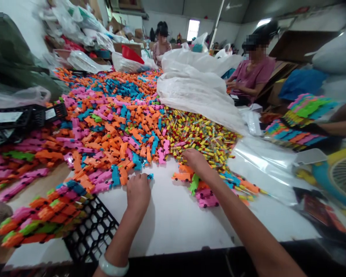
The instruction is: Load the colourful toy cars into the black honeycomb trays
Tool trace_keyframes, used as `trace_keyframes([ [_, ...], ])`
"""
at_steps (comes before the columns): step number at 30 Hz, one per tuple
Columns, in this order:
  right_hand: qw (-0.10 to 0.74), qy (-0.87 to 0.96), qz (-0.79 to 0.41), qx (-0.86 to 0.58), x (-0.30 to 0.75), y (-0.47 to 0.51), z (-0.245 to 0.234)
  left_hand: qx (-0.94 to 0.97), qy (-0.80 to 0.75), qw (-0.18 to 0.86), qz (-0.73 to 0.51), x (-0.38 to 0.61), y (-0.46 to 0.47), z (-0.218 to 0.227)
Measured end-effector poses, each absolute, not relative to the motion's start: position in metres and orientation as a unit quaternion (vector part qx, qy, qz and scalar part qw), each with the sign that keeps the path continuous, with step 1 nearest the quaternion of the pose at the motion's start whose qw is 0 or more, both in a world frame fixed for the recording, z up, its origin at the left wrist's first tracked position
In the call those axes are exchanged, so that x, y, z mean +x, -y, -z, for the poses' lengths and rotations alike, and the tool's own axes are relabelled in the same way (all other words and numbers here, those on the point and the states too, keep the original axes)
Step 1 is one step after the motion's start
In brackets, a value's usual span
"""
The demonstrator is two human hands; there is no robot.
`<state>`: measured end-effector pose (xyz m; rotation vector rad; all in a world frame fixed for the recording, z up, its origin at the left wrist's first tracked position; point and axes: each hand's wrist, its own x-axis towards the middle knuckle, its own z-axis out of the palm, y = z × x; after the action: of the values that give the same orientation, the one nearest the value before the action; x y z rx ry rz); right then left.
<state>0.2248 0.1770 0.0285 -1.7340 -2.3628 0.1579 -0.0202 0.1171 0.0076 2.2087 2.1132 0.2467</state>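
A big heap of small plastic toy pieces (112,115) in orange, pink and blue covers the white table (173,223). My left hand (137,191) rests knuckles-up at the heap's near edge, fingers curled onto a blue piece (150,176). My right hand (194,159) reaches further out, fingers bent down into the edge of a pile of small yellow and red tubes (198,134). What its fingers hold is hidden. A small cluster of orange, green and pink pieces (204,188) lies under my right forearm.
A black grid tray (95,231) holding sorted coloured pieces sits at the near left. Large clear plastic bags (196,88) lie at the right. A person in a purple top (252,75) sits at the right; another sits far back. A blue fan (340,177) stands at right.
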Motion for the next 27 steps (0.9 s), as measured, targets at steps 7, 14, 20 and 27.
trace_keyframes([
  [7, 0.053, 0.826, -0.094, -0.553, 0.204, -0.210, -0.021, 0.715, -0.694, 0.046, -0.074, -0.015, -0.094, -0.001],
  [14, 0.041, 0.806, -0.079, -0.586, 0.236, -0.200, -0.034, 0.700, -0.707, 0.062, -0.083, -0.014, -0.088, 0.008],
  [20, -0.003, 0.830, -0.078, -0.552, 0.217, -0.206, -0.024, 0.684, -0.716, 0.091, -0.106, -0.012, -0.089, 0.003],
  [27, 0.021, 0.869, -0.079, -0.488, 0.193, -0.166, -0.043, 0.622, -0.714, 0.236, -0.218, -0.028, -0.076, 0.000],
])
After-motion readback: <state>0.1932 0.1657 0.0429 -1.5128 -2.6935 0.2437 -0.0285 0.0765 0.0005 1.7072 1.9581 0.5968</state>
